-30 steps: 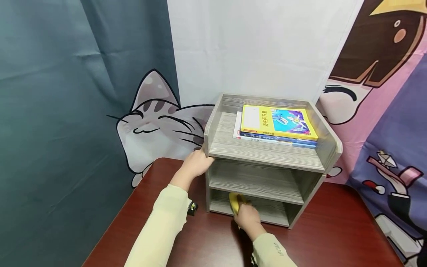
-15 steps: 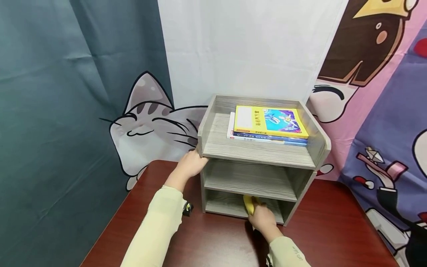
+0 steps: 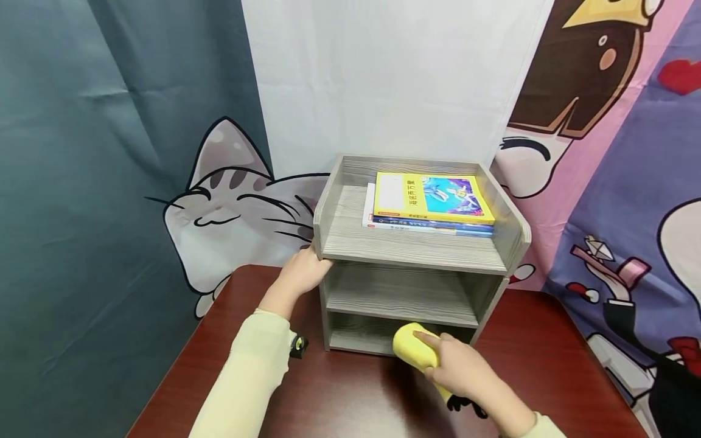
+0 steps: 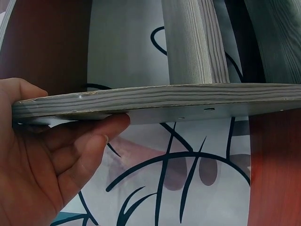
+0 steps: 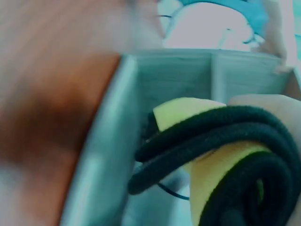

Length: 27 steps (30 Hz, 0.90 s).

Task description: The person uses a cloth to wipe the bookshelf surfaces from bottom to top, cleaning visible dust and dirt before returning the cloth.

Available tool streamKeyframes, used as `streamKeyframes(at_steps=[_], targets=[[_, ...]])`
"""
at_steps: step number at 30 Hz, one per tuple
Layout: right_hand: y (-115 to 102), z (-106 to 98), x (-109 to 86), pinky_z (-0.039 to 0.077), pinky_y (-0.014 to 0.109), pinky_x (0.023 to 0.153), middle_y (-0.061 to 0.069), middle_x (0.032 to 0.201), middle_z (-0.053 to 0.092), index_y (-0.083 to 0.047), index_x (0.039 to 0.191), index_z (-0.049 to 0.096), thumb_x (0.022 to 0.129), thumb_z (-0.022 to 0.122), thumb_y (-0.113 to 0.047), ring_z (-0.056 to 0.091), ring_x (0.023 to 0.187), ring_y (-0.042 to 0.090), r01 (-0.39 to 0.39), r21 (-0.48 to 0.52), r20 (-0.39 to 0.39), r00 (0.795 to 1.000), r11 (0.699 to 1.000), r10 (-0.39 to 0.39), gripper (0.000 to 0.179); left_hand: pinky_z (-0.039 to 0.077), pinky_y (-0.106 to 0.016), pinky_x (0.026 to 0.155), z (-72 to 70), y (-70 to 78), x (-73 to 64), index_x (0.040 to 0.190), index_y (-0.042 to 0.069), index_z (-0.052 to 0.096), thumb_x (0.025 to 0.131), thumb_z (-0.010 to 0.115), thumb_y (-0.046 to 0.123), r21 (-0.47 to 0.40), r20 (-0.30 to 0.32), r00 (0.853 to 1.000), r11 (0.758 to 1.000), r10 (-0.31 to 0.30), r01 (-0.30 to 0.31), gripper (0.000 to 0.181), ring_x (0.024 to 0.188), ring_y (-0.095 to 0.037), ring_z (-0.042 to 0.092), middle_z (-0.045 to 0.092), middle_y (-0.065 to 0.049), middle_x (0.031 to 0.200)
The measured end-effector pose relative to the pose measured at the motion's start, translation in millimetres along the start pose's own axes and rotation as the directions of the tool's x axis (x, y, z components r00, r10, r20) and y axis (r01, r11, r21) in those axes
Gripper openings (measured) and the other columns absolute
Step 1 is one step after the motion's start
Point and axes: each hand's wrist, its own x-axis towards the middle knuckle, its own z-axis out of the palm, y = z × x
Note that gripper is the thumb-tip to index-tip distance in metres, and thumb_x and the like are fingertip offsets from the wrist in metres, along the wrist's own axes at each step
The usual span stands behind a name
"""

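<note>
Head view: The yellow cloth (image 3: 412,348) is pointing its rounded far end to the far left, toward the bottom compartment of the grey shelf unit (image 3: 405,256), with its long axis running diagonally down to the near right. It is showing as a thick, soft roll or fold, plain yellow, with black trim showing at the near right end. The right hand (image 3: 460,370) is gripping it above the table (image 3: 339,395), just before the near right part of the shelf unit; whether the tip is reaching inside cannot be told. The left hand (image 3: 301,269) is gripping the unit's left side panel. The unit's top compartment is holding a stack of books (image 3: 432,198), a yellow-covered one lying uppermost over blue and white ones; two further compartments are facing near below it.

Left wrist view: The left hand's grip is clasping the panel edge, thumb on one face and fingers on the other. Behind, the printed backdrop (image 4: 207,197) is showing dark lines.

Right wrist view: The cloth is showing thick dark edging, looping round yellow folds. The surroundings are partly blurring; the right hand is showing only in part.
</note>
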Motion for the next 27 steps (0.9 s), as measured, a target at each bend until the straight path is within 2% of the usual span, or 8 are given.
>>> streamKeyframes(at_steps=[6,9,12,15,20,22,27], targets=[[5,-44,-1.2,0.040,0.033,0.061,0.004,0.091,0.060,-0.018,0.124,0.059,0.064,0.068,-0.020,0.047,0.069,0.014,0.025,0.033,0.021,0.999,0.999,-0.026,0.061,0.042,-0.050,0.086,-2.0,-3.6,-1.0,0.140,0.011,0.037,0.091,0.041,0.045,-0.003,-0.003,1.000,1.000,-0.007,0.007,0.059,0.106,-0.037,0.056,0.057,-0.018,0.122],[6,-64,-3.3,0.039,0.033,0.059,0.004,0.092,0.059,-0.017,0.127,0.057,0.067,0.069,-0.020,0.047,0.068,0.015,0.021,0.039,-0.024,1.000,0.999,-0.020,0.061,0.042,-0.050,0.086,-1.3,-4.5,-1.3,0.141,0.011,0.036,0.091,0.040,0.045,0.006,-0.002,1.000,1.000,-0.003,0.003,0.060,0.106,-0.037,0.056,0.057,-0.018,0.122],[5,-82,-7.2,0.036,0.032,0.052,0.005,0.084,0.053,-0.018,0.128,0.055,0.068,0.070,-0.022,0.045,0.061,0.016,-0.026,-0.025,-0.126,0.992,0.999,0.023,0.062,0.042,-0.051,0.086,-0.6,-4.5,-1.5,0.142,0.011,0.036,0.091,0.040,0.044,0.007,-0.004,1.000,1.000,0.000,0.000,0.060,0.106,-0.037,0.056,0.057,-0.018,0.122],[3,-93,-11.4,0.034,0.034,0.045,0.009,0.079,0.050,-0.017,0.128,0.055,0.068,0.069,-0.022,0.045,0.056,0.020,-0.093,-0.109,-0.250,0.966,0.990,0.063,0.062,0.042,-0.051,0.086,-0.5,-4.0,-2.0,0.141,0.011,0.037,0.091,0.040,0.044,0.000,-0.003,1.000,1.000,-0.001,0.001,0.060,0.106,-0.037,0.056,0.057,-0.018,0.122],[4,-94,-14.9,0.034,0.041,0.038,0.017,0.075,0.048,-0.014,0.127,0.054,0.065,0.072,-0.021,0.048,0.056,0.030,-0.164,-0.204,-0.435,0.898,0.965,0.061,0.064,0.042,-0.050,0.086,-1.3,-3.8,-2.2,0.137,0.010,0.042,0.091,0.041,0.045,-0.011,-0.009,1.000,1.000,-0.005,0.004,0.058,0.107,-0.036,0.055,0.057,-0.017,0.122],[6,-92,-14.2,0.034,0.043,0.037,0.019,0.074,0.047,-0.014,0.127,0.053,0.064,0.075,-0.020,0.048,0.055,0.032,-0.175,-0.224,-0.476,0.878,0.959,0.049,0.067,0.042,-0.050,0.086,-1.2,-3.6,-1.9,0.136,0.010,0.044,0.090,0.041,0.044,-0.011,-0.013,1.000,1.000,0.003,-0.003,0.057,0.107,-0.036,0.055,0.058,-0.017,0.122],[14,-87,-7.7,0.032,0.043,0.036,0.021,0.070,0.045,-0.013,0.122,0.053,0.064,0.076,-0.020,0.046,0.048,0.032,-0.197,-0.236,-0.529,0.847,0.952,0.044,0.063,0.042,-0.051,0.085,0.4,-1.7,-0.2,0.135,0.009,0.044,0.090,0.042,0.042,0.000,-0.019,1.000,1.000,0.020,-0.020,0.056,0.106,-0.037,0.056,0.058,-0.018,0.120]])
